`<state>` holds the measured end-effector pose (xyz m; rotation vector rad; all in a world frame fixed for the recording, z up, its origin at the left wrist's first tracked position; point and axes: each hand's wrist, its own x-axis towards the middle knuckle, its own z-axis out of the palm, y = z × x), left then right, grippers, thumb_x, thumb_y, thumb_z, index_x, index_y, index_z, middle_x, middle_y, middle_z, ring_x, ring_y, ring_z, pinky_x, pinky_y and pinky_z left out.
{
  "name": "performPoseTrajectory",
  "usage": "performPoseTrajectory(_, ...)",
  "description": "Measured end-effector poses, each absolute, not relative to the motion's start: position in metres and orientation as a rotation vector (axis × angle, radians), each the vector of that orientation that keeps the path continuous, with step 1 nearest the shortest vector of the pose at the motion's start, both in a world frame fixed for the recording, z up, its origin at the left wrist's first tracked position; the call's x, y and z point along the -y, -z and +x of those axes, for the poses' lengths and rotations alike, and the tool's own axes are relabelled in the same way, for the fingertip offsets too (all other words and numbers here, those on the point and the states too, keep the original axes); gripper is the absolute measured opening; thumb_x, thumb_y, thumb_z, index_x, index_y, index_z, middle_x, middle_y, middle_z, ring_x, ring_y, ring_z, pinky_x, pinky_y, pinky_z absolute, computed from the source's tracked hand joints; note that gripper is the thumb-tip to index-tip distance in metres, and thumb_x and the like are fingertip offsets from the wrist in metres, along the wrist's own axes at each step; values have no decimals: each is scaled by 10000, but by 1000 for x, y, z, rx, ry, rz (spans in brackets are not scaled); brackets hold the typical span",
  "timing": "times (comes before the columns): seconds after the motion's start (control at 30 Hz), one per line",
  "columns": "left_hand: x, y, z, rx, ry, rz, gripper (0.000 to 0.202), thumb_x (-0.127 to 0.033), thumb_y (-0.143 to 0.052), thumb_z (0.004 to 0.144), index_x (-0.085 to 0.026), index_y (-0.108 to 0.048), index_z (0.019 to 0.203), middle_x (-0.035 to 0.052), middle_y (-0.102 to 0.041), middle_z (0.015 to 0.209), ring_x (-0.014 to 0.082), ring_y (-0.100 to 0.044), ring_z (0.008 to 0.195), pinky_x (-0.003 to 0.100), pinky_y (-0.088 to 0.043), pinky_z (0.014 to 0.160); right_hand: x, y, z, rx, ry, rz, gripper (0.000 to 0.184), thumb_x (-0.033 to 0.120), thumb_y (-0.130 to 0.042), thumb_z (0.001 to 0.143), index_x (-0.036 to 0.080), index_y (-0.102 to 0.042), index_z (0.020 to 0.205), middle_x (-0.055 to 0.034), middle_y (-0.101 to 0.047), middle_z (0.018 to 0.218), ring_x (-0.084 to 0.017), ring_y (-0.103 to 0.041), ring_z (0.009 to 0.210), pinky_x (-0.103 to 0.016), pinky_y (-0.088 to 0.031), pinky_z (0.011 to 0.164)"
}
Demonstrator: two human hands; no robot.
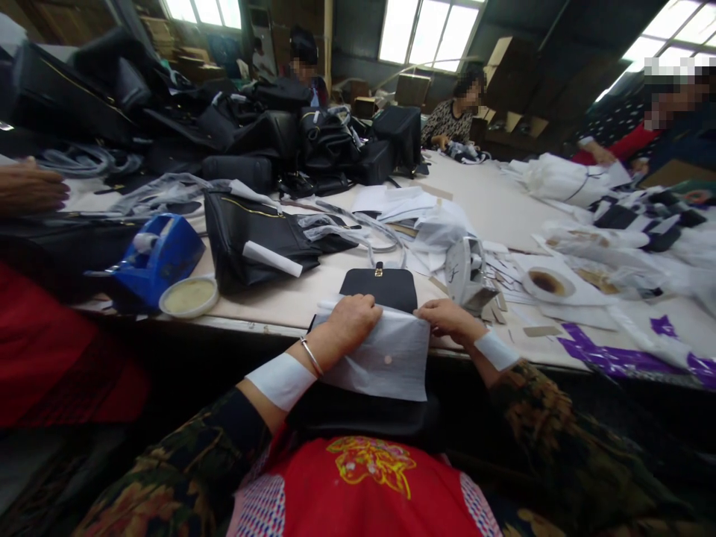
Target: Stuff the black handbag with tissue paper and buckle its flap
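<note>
A small black handbag (380,287) with a gold clasp lies at the near table edge, its flap towards the table. A sheet of white tissue paper (385,358) covers its front and hangs down over my lap. My left hand (350,321) is curled on the paper's upper left edge, fingers closed on it. My right hand (450,319) pinches the paper's upper right corner against the bag. Both wrists wear white bands, and the left also has a thin bracelet.
A blue tape dispenser (154,257) and a round tin (189,296) sit at left, beside a larger black bag (251,231). Piled black bags (313,142) fill the far left. White paper and plastic wrap (564,179) litter the right. Other people work around the table (492,209).
</note>
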<state>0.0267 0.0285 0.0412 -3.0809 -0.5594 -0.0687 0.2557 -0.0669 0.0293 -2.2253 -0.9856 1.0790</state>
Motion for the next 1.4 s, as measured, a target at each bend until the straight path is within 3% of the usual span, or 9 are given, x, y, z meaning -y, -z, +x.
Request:
performPoseTrajectory(0.37, -29, -42, 24, 514, 118, -3061, 177, -180, -483, 969, -151, -648, 1029, 114, -607, 976, 238, -585, 874, 352, -472, 695, 54, -38, 261, 1284, -929, -2313, 245, 246, -714, 735, 155, -606, 535, 4, -539, 421, -103, -474, 427, -215, -338, 433)
performPoseTrajectory(0.5, -29, -41, 22, 515, 132, -3063, 172, -176, -482, 967, -153, -642, 1023, 108, -606, 978, 244, -581, 869, 356, -471, 693, 57, -38, 263, 1446, -887, -2241, 130, 250, -681, 753, 143, -709, 685, -3, -624, 546, -119, -541, 548, -208, -392, 502)
performPoseTrajectory(0.63, -29, -40, 23, 519, 134, -3069, 175, -175, -482, 966, -148, -641, 1034, 116, -605, 988, 243, -574, 876, 359, -476, 713, 57, -44, 263, 1578, -1023, -2175, 225, 260, -613, 800, 117, -771, 870, -19, -674, 611, -124, -565, 544, -213, -434, 513)
performPoseTrajectory(0.77, -28, -40, 22, 521, 132, -3078, 189, -171, -472, 969, -145, -644, 1045, 121, -606, 998, 240, -572, 886, 356, -480, 725, 50, -56, 262, 1778, -1057, -2158, 211, 193, -590, 772, 124, -786, 813, -12, -667, 571, -127, -563, 530, -216, -421, 515)
performPoseTrajectory(0.9, -28, -42, 22, 532, 134, -3080, 192, -166, -471, 967, -150, -648, 1039, 118, -608, 996, 238, -582, 891, 353, -480, 727, 39, -64, 260, 2014, -887, -2160, 188, 129, -592, 744, 157, -777, 767, -18, -710, 658, -148, -612, 641, -227, -426, 605)
performPoseTrajectory(1.07, -31, -44, 23, 587, 117, -3081, 208, -204, -483, 969, -158, -667, 1054, 111, -615, 979, 236, -606, 855, 343, -476, 684, 26, -66, 251, 2192, -539, -2208, 191, 182, -584, 833, 188, -774, 857, -58, -749, 842, -189, -643, 812, -259, -428, 733)
performPoseTrajectory(1.23, -29, -45, 20, 633, 105, -3108, 223, -216, -473, 976, -176, -679, 1051, 98, -621, 971, 223, -617, 838, 326, -476, 673, 22, -63, 237, 2285, -299, -2241, 226, 207, -534, 905, 197, -760, 910, -92, -743, 983, -213, -660, 898, -273, -421, 750)
performPoseTrajectory(1.4, -21, -47, 17, 683, 116, -3133, 338, -452, -521, 966, -170, -667, 1081, 110, -622, 997, 246, -624, 872, 356, -499, 738, 30, -58, 227, 2235, -86, -2300, 248, 234, -483, 960, 185, -726, 980, -111, -725, 1041, -234, -665, 951, -291, -421, 749)
